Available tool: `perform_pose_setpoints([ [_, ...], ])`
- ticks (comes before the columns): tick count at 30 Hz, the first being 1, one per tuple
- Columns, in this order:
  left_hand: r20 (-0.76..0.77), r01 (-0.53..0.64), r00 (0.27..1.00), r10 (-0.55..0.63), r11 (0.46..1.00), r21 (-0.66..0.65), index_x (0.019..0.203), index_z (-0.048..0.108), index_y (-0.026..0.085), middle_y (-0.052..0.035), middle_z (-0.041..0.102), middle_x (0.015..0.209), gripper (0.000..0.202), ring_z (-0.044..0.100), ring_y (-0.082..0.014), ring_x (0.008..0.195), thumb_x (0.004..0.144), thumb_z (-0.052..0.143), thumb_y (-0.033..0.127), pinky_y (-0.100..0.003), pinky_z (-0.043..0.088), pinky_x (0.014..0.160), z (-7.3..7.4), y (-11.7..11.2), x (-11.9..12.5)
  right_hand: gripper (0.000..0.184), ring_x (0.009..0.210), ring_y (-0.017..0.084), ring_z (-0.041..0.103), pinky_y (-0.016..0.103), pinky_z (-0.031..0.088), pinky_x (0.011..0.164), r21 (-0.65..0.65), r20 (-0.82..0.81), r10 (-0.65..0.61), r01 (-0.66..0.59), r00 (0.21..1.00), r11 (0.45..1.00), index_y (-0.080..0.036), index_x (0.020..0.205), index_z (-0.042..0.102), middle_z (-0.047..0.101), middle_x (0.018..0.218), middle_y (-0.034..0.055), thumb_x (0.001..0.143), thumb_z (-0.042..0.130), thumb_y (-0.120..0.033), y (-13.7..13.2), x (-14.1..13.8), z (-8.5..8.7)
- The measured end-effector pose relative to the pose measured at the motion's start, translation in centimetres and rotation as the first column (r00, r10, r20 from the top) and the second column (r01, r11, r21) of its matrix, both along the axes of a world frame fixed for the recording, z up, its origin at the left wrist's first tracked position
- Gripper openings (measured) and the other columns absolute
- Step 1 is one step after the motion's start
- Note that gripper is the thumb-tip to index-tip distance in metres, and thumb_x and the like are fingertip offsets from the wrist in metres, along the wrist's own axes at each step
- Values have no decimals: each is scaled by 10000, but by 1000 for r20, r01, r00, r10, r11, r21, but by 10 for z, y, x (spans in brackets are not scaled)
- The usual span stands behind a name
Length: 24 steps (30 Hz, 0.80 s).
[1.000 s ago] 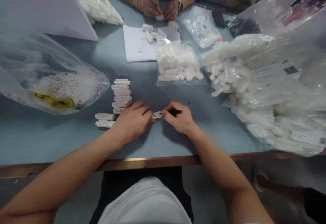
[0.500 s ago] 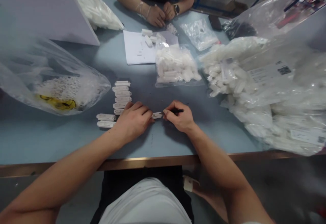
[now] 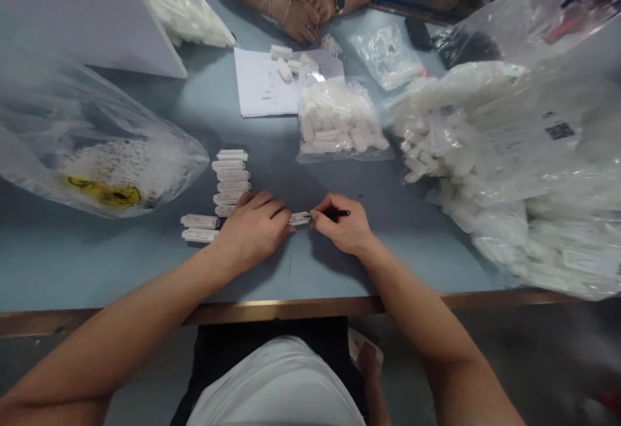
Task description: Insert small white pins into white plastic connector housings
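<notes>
My left hand (image 3: pixel 255 231) rests on the table, its fingertips holding the left end of a small white printed tag (image 3: pixel 299 218). My right hand (image 3: pixel 342 224) grips a black pen (image 3: pixel 336 214), its tip hidden by my fingers at the tag's right end. Left of my left hand lies a neat stack of similar white tags (image 3: pixel 230 180), partly hidden by my knuckles at its lower end. Two more white tags (image 3: pixel 199 228) lie side by side just beyond my left wrist.
A co-worker's hands (image 3: pixel 308 22) work across the blue-grey table, beyond a paper sheet (image 3: pixel 262 83). Plastic bags of white parts lie centre (image 3: pixel 337 119), left (image 3: pixel 97 161) and right (image 3: pixel 485 154). A white board (image 3: pixel 82 19) stands far left. The table's bronze edge (image 3: pixel 291 306) runs before me.
My hands stay on the tag with the pen at it. The co-worker's hands have shifted back from the paper, and the view has moved only slightly.
</notes>
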<state>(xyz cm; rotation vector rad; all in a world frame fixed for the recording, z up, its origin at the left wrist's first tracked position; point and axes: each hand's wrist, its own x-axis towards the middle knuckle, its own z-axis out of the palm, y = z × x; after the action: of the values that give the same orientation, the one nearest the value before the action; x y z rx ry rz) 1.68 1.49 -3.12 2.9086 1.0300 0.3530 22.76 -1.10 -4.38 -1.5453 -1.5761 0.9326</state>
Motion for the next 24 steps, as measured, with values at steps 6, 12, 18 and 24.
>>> perform_pose_setpoints([
  [6,36,-6,999,7,1000,-27,913,687,184,-85,690,883,150,577,-276,928,910,588,297,-446,461,793,-1,0,0,114,558,103,515,235,397,549,110,94,77,-88,993,990,-214,666,610,627,618,-26,759,621,-279,-2,-1,4],
  [12,13,-6,1000,6,1000,-3,919,686,185,-80,688,877,160,577,-282,931,909,596,316,-449,461,792,-1,0,0,101,584,116,555,244,419,576,51,60,27,-30,998,998,-220,683,630,662,646,-19,764,630,-279,-2,2,3],
  [18,-5,0,1000,0,1000,29,925,683,180,-81,688,879,160,578,-281,921,907,596,313,-444,460,778,-1,0,0,101,546,101,505,229,386,531,70,62,39,-43,997,997,-213,675,633,615,602,-33,751,643,-279,-1,1,0],
  [24,-15,1,1000,-1,999,45,925,676,181,-70,691,886,166,581,-280,921,912,593,324,-452,458,780,-1,0,0,91,578,111,538,236,409,555,28,-16,14,-14,1000,1000,-210,685,629,642,634,-21,756,644,-266,-1,0,3],
])
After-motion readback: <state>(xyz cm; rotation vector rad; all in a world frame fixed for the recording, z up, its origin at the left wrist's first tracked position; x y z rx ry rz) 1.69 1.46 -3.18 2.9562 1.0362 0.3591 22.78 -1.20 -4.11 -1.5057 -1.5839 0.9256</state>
